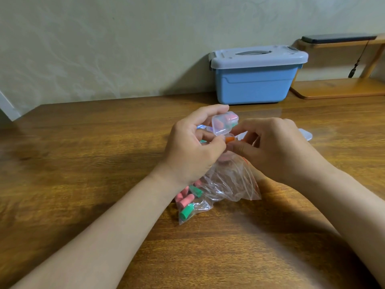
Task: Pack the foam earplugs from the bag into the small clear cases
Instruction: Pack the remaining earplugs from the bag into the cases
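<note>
Pinching the plug (pixel 230 139) right at the case (pixel 224 123) instead of over the bag (pixel 227 184): why? — A

The right hand (pixel 275 147) has thumb and forefinger closed on that orange plug so that, I judge, it can go straight in. The left thumb tip sits just beside it, perhaps steadying. — B

And the case is up in the air? — A

The left hand (pixel 193 147) grasps it, forefinger curled over the top and thumb low, above the worktop (pixel 83 163), where both hands can meet at it. It already contains pink pieces and something green. I cannot tell whether the lid is ajar. — B

Nearly full, then? — A

By my guess, yes, so closing it should come soon. The bag lies on the worktop directly under both hands, which keeps each reach short. Pink and green plugs (pixel 188 199) bunch in its near corner, so plenty are left to pack. — B

Further out? — A

A spare case (pixel 306 134) peeks out beyond the right hand, lying on the worktop, likely waiting its turn. Back by the wall are a blue box (pixel 256 84) with its grey lid on and a wooden stand (pixel 337 88) with a phone (pixel 337 38) on top, neither within reach of the packing. — B
</note>
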### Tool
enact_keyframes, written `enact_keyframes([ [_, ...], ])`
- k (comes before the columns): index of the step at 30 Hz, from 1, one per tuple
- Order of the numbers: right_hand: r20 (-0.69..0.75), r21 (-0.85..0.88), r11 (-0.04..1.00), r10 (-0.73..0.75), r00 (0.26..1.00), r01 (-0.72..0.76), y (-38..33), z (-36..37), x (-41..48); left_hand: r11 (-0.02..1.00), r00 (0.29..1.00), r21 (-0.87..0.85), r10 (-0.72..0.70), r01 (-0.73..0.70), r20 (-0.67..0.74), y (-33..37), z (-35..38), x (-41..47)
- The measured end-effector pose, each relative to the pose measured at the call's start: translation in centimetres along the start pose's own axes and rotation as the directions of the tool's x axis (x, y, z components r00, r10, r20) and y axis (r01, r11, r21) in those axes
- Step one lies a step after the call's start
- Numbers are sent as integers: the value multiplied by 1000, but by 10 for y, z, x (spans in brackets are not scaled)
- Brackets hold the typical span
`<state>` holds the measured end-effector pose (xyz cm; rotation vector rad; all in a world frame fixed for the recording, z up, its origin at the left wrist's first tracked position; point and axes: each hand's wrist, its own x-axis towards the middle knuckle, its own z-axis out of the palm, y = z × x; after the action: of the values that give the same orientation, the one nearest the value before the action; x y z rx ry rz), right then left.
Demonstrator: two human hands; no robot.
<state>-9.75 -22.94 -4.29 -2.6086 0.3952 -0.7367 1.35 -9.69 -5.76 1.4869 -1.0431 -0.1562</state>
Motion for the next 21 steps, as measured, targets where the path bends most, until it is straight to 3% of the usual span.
enact_keyframes([
  [8,-54,-6,999,-45,998,44,0,-1,0,999,998,-52,-9,12,60,3,-2,0],
  [12,-76,10,999,-46,996,47,0,-1,-1,996,999,-82,-32,34,21,1,-3,2],
  [18,-138,206,977,-24,990,53,2,-7,0,985,985,-113,-144,133,-93,-5,-8,10],
  [21,-125,318,947,-9,992,49,0,-5,0,970,975,-154,-203,189,-85,-4,-8,11],
])
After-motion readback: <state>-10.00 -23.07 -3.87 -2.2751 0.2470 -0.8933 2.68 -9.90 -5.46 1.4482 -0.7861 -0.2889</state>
